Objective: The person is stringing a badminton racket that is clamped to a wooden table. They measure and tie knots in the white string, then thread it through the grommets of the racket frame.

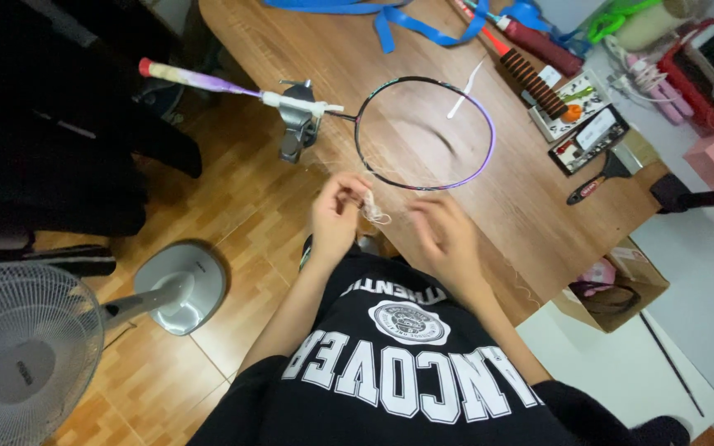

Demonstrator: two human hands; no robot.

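Observation:
A badminton racket with a black and purple frame (pixel 423 132) lies on the wooden table (pixel 530 206), its shaft held in a small grey clamp (pixel 295 124) at the table edge. The frame looks unstrung, and its white and purple handle (pixel 200 80) juts out over the floor. My left hand (pixel 336 216) pinches a small bundle of white string (pixel 375 211) just below the frame. My right hand (pixel 446 235), blurred by motion, hovers close to the right of the string with its fingers curled. Whether it holds a strand is unclear.
A blue strap (pixel 390 21), spare racket handles (pixel 535 78), small tool trays (pixel 588 136) and a black-handled tool (pixel 601 177) lie at the table's far side. A standing fan (pixel 22 355) is on the floor at left. An open cardboard box (pixel 613 285) is at right.

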